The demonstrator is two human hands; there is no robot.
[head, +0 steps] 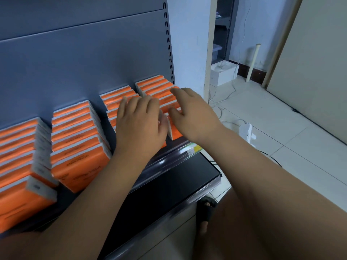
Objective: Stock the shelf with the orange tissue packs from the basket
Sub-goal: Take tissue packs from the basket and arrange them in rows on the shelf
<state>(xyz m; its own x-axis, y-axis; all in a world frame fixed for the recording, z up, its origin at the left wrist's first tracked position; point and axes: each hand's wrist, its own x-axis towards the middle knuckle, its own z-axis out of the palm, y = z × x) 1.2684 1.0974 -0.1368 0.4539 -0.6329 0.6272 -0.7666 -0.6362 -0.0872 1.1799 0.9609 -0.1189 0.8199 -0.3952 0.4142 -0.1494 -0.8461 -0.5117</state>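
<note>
Head view: four rows of orange packs (pixel 75 132) stand on edge on the shelf (pixel 165 156), each row running from the front rail back to the grey panel (pixel 84 53). The left hand (pixel 139 126) lies flat on the third row (pixel 116 98), fingers straight and pointing toward the panel; its grip is open and holds nothing. The right hand (pixel 189 113) rests over the fourth row (pixel 155 85) at the shelf's right end, fingers spread and loose, its grip likewise open with no pack pinched. Between the two hands shows the white edge of the front pack (pixel 171 131) of the fourth row. It lies just left of and under the right palm, so the right hand is nearer; its long axis runs across the row, and it probably needs squaring against its neighbours. The basket is out of view, so what remains to stock cannot be told. Below sit a black lower shelf (pixel 169 184) and a sandalled foot (pixel 206 209) on the floor (pixel 281 119)
</note>
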